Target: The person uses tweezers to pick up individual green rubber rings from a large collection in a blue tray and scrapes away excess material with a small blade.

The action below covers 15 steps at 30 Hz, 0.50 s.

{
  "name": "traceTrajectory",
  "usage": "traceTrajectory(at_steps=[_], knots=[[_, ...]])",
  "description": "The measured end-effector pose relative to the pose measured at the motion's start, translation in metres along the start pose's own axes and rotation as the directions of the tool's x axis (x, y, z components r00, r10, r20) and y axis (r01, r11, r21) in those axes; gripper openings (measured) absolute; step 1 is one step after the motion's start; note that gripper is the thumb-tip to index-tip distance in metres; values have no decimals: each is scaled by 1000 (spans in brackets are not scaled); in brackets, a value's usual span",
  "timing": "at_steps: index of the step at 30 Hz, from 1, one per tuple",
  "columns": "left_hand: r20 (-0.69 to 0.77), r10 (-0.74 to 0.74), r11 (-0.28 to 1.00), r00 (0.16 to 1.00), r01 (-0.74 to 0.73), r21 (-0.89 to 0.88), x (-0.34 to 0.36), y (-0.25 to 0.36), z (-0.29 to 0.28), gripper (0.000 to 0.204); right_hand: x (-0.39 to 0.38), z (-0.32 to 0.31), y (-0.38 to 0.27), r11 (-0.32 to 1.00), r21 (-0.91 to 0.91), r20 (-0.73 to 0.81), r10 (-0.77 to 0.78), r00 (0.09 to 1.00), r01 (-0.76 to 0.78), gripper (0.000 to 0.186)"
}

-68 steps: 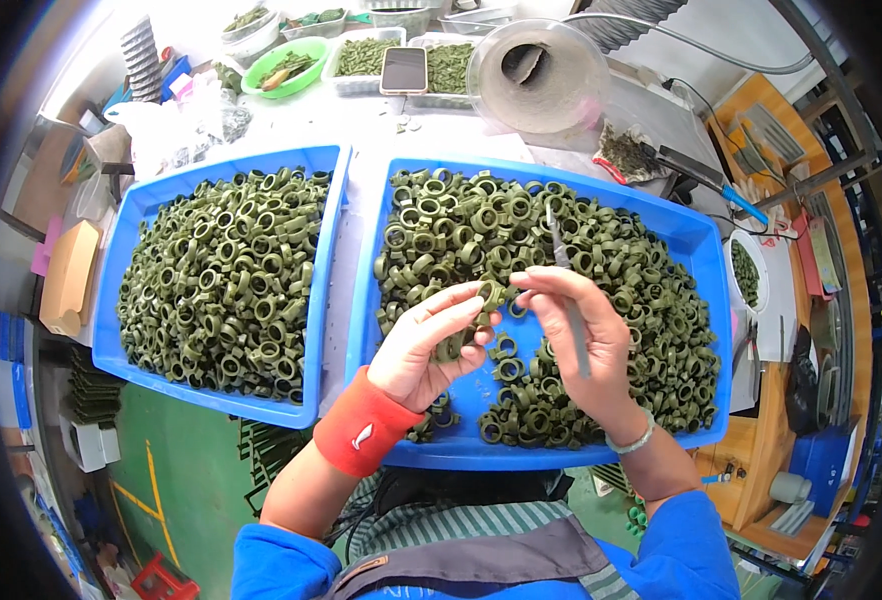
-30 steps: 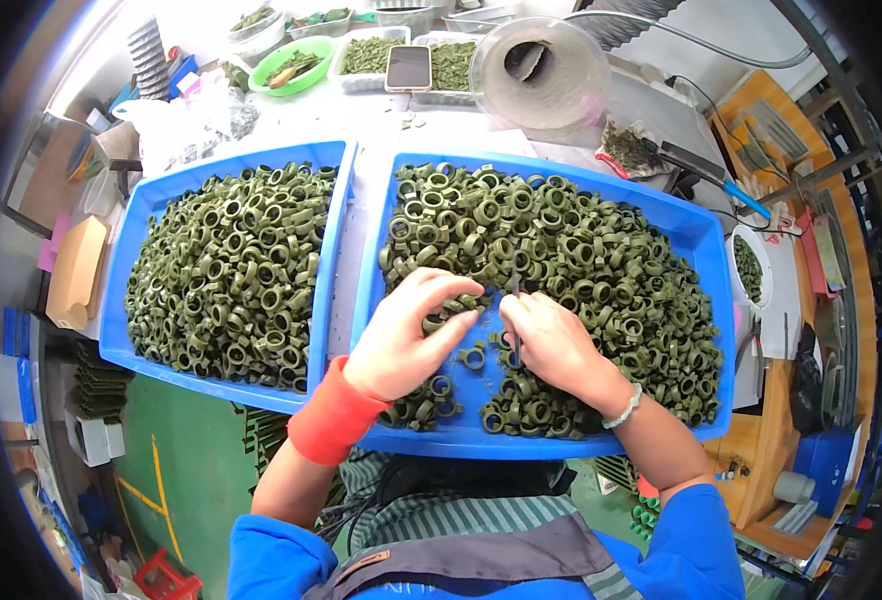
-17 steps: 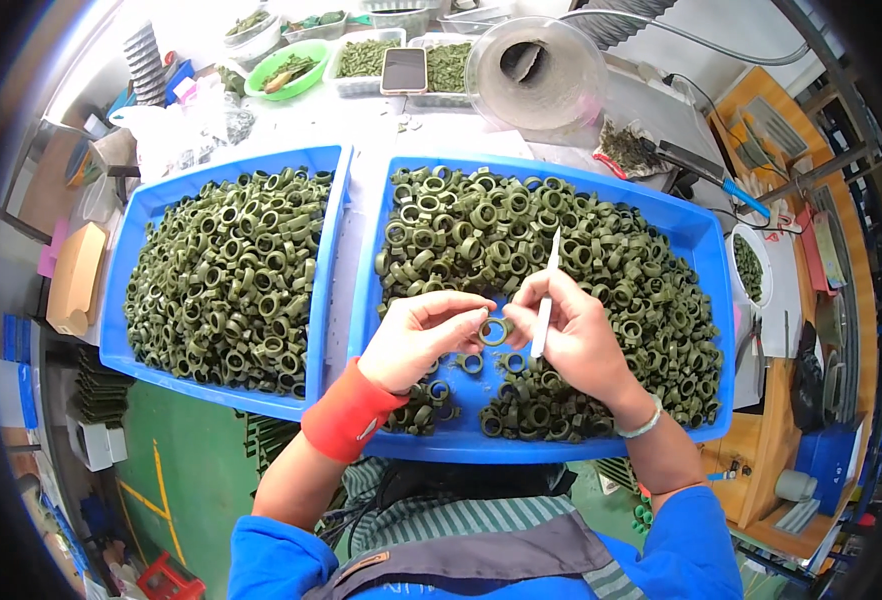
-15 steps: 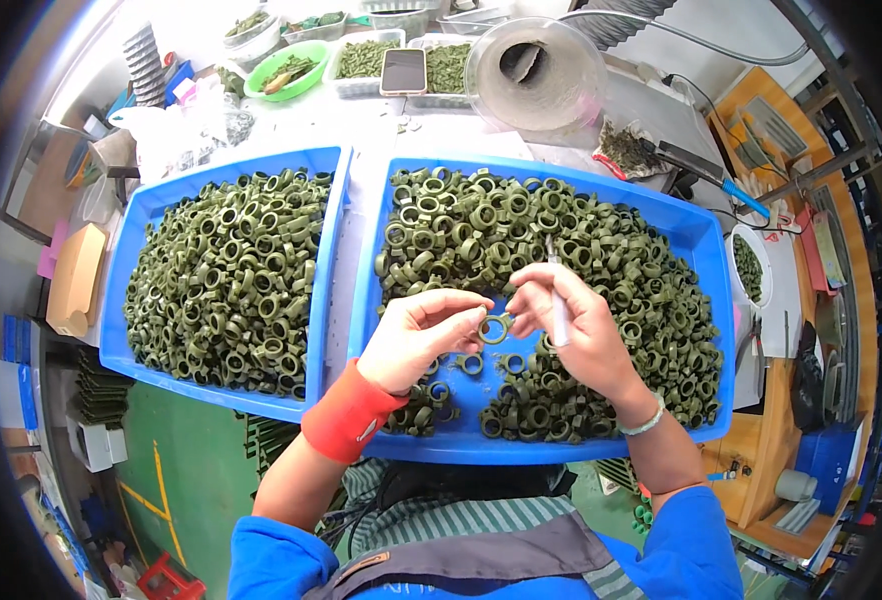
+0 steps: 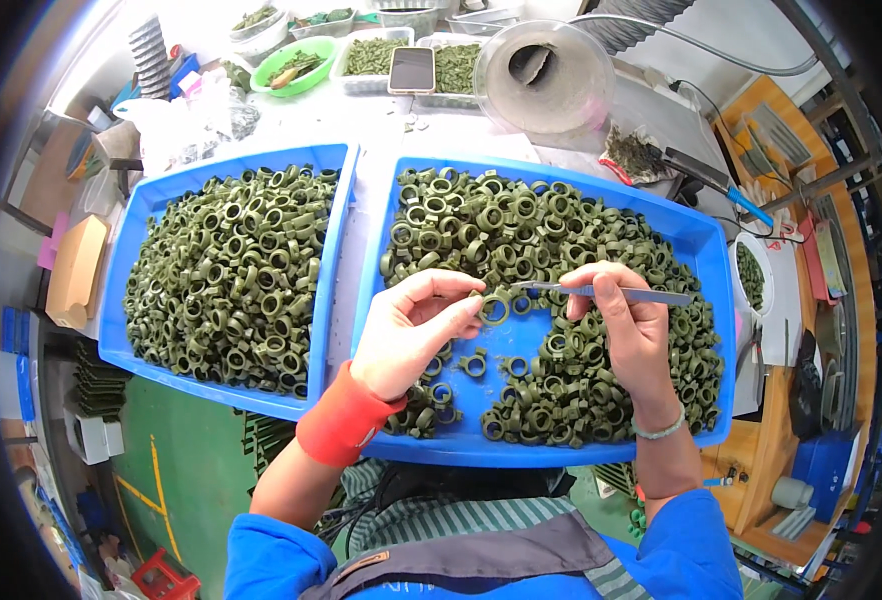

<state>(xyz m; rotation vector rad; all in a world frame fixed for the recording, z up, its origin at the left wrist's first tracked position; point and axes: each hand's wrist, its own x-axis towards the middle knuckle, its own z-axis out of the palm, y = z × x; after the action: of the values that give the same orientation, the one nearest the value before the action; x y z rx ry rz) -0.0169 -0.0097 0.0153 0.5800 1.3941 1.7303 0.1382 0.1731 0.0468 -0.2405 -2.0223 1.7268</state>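
Observation:
My left hand (image 5: 423,322), with a red wristband below it, pinches a small olive-green ring (image 5: 496,309) between thumb and fingers. In my right hand (image 5: 626,325) is a slim metal scalpel (image 5: 621,294), lying nearly level with its blade toward the ring. The blade tip is close to the ring's upper edge; whether they touch I cannot tell. Both hands are over the right blue tray (image 5: 551,458), which holds a great many similar green rings. Some loose rings lie on the bare tray bottom below my left hand.
A second blue tray (image 5: 211,400) heaped with green rings stands at the left. Behind are a phone (image 5: 411,70), a green bowl (image 5: 293,68), tubs of small green parts (image 5: 373,55) and a large clear funnel-like hood (image 5: 543,80). A blue-handled tool (image 5: 731,190) lies at the right.
My right hand has moved right and turned the scalpel from upright to nearly level, its blade now at the ring. The left hand still holds the ring in about the same place.

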Motion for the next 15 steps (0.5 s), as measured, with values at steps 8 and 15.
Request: traceTrajectory(at_steps=[8,15], knots=[[0,-11,999,1000,11,-35,1,6,6,19,-7,5,-3,991,135,-6,-7,1000,8,14],[-48,-26,994,998,21,-111,1,2,14,15,-8,3,-1,987,-75,-106,-151,983,144,10]])
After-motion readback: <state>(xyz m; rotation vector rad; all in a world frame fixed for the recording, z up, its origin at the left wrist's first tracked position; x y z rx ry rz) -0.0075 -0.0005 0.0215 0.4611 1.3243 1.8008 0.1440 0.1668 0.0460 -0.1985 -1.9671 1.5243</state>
